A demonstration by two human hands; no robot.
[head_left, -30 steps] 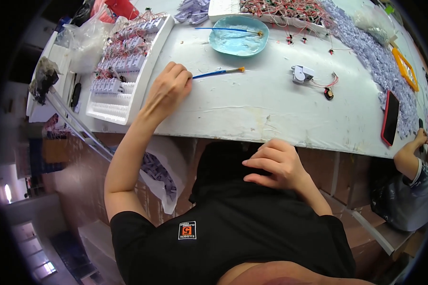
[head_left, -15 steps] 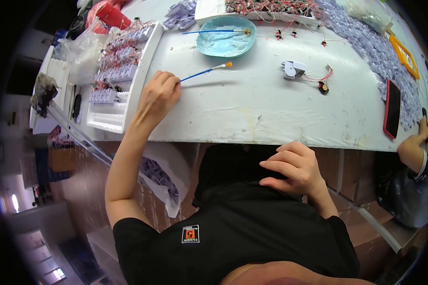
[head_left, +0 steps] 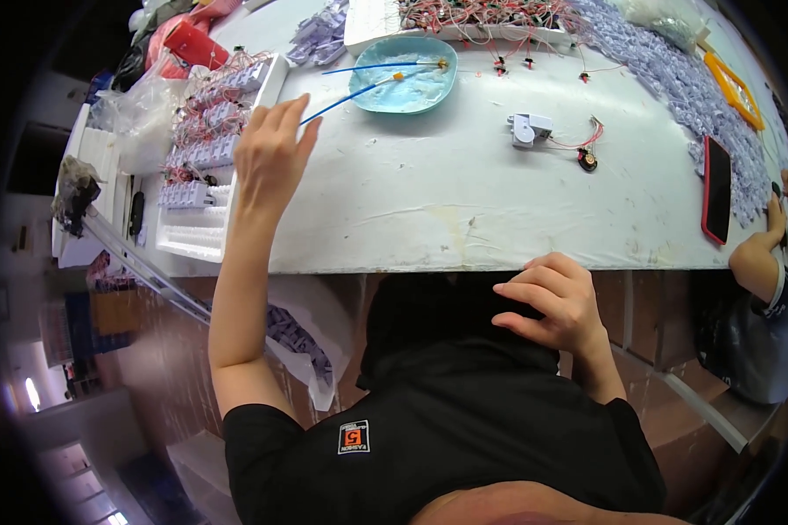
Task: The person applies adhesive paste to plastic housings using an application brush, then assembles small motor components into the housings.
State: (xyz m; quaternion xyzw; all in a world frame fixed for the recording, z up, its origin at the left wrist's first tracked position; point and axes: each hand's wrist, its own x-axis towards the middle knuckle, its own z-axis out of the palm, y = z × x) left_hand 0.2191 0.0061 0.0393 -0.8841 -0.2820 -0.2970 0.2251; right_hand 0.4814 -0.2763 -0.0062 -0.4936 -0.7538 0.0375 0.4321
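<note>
My left hand (head_left: 270,156) is over the table's left part, its fingers apart. Beside its thumb lies the handle end of a blue paintbrush (head_left: 350,97); the very end is hidden by the hand. The brush's orange-tipped head lies over a light-blue bowl (head_left: 411,101) smeared with whitish paste. A second blue brush (head_left: 372,66) rests across the same bowl. My right hand (head_left: 552,302) is held at the table's front edge, fingers loosely bent and apart, holding nothing. A small pale-grey plastic housing (head_left: 527,129) with red wires and a round black part (head_left: 587,159) lies right of centre.
A white foam tray (head_left: 193,241) with rows of wired grey housings stands left. Another white tray (head_left: 359,33) of wired parts is at the back. Grey pieces (head_left: 657,101) pile up right, near a red-edged phone (head_left: 716,188). Another person's arm (head_left: 759,262) is far right.
My left hand has moved up and forward and its fingers have opened from around the brush. The brush head has come over the bowl. My right hand has barely moved.
</note>
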